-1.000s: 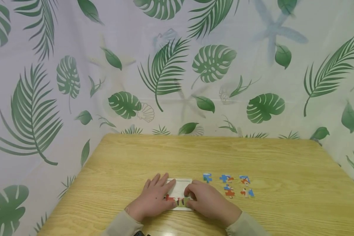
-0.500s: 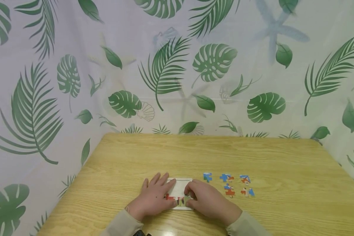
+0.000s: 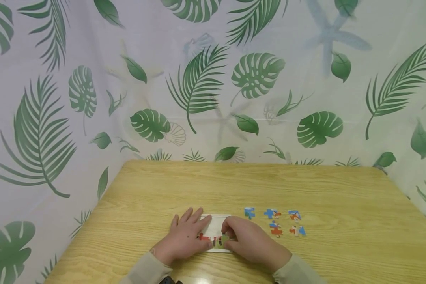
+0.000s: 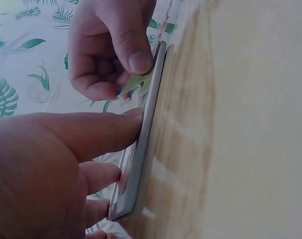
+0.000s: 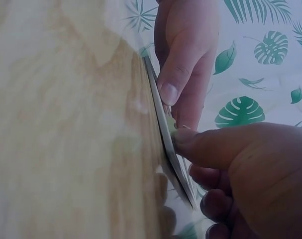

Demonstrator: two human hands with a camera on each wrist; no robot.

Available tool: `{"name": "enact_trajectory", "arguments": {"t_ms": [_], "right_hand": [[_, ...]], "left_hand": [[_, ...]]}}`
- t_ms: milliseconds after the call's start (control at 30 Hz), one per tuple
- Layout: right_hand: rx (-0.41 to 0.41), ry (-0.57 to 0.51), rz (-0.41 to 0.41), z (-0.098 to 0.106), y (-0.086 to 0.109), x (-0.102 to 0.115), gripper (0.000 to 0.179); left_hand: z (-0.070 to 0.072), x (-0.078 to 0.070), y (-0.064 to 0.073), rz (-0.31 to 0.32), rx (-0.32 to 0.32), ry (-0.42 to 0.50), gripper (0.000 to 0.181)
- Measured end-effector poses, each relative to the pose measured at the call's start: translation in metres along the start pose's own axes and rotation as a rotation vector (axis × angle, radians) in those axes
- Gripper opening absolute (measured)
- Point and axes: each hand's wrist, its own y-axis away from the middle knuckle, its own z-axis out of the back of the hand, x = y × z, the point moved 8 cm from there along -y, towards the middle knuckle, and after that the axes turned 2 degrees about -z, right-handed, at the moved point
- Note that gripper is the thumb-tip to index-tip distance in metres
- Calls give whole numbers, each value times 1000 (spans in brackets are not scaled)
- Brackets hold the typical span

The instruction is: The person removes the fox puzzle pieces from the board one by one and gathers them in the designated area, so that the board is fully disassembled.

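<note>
A shallow white puzzle tray (image 3: 215,225) lies near the table's front edge. Red and green jigsaw pieces (image 3: 206,238) line its lower side, partly covered by the hands. My left hand (image 3: 185,236) rests over the tray's left side with fingers spread, its thumb touching the lower row. Between thumb and index finger, my right hand (image 3: 253,242) pinches a green puzzle piece (image 4: 137,82) at the tray's lower right. In the left wrist view that piece is tilted above the tray. The right wrist view shows my right thumb against its edge, the rest mostly hidden.
Right of the tray lie several loose jigsaw pieces: a blue-green one (image 3: 249,213), blue-and-orange ones (image 3: 295,216) and a red one (image 3: 276,229). The wooden table (image 3: 163,185) reaches back to a leaf-patterned curtain (image 3: 206,146).
</note>
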Motion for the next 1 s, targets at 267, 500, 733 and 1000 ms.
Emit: {"name": "enact_trajectory", "arguments": {"t_ms": [267,500,733,1000], "right_hand": [[-28,-106,-26,5,0,-4,12],[-11,-177,-88,17,3,-14,13],[38,-196,-102,37,10,-31,10],[8,-175,-109,57,26,-51,10]], "left_hand": [[2,-2,1,-6,9,6,73],[0,0,1,-3,12,5,74],[-2,1,0,5,19,13,76],[1,-2,2,-5,27,22,74]]}}
